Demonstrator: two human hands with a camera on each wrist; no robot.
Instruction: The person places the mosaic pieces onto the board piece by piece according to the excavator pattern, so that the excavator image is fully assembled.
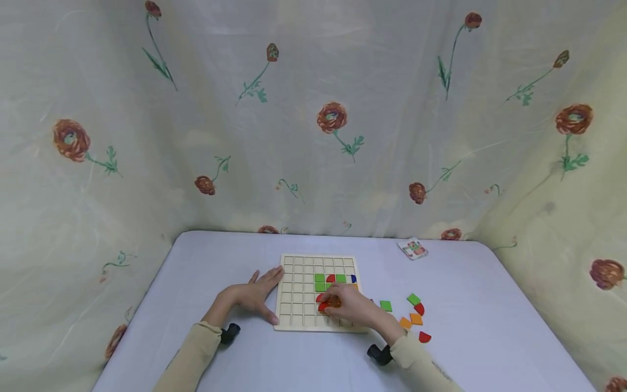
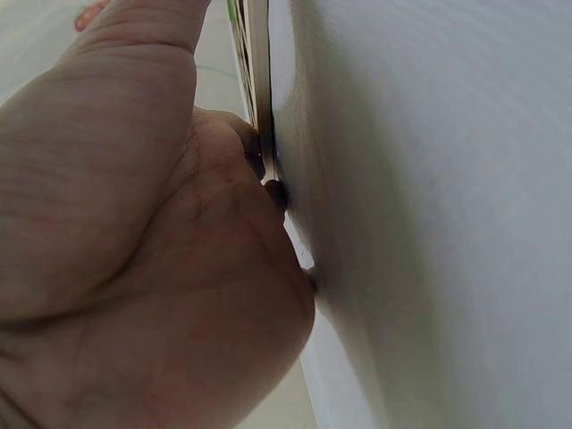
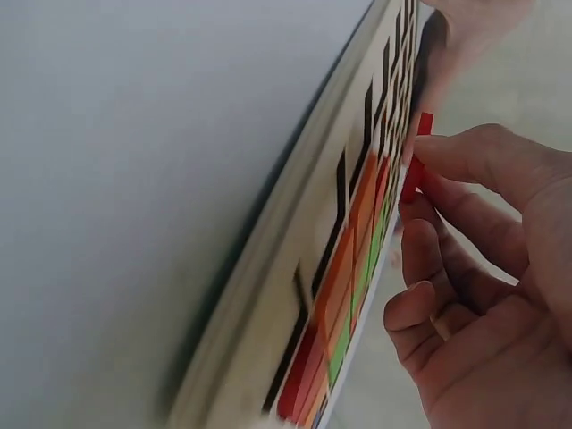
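A pale wooden grid board (image 1: 297, 298) lies flat on the table. My left hand (image 1: 252, 297) rests at its left edge, fingers and thumb spread and touching the rim. In the left wrist view the palm of that hand (image 2: 161, 268) fills much of the picture. Over the board, my right hand (image 1: 356, 305) pinches a red quarter-round tile (image 3: 424, 134) between thumb and fingers, on edge against the grid. Green tiles (image 1: 319, 278), a red quarter-round piece (image 1: 331, 279) and a blue piece (image 1: 354, 279) sit in the grid's cells. The hand hides several cells.
Right of the board lie loose tiles: green squares (image 1: 413, 299), orange squares (image 1: 416, 319) and red quarter-rounds (image 1: 424, 337). A small patterned card (image 1: 413, 249) lies near the back right of the white table (image 1: 220, 250). A flowered curtain (image 1: 303, 81) hangs behind.
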